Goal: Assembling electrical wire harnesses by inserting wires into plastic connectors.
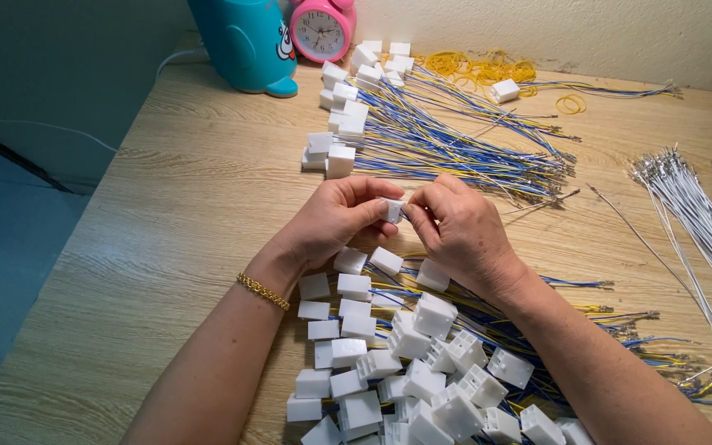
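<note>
Above the wooden table (191, 189), the left hand (335, 218) and right hand (463, 231) both pinch with their fingers one white plastic connector (392, 210), apparently seating a wire, which asks for careful alignment.

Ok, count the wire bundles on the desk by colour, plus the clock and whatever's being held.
Blue-and-yellow wire bundles, far and near: 2
White wire bundle: 1
Pink clock: 1
White connector, pinched by left hand and right hand: 1
Total: 5
</note>
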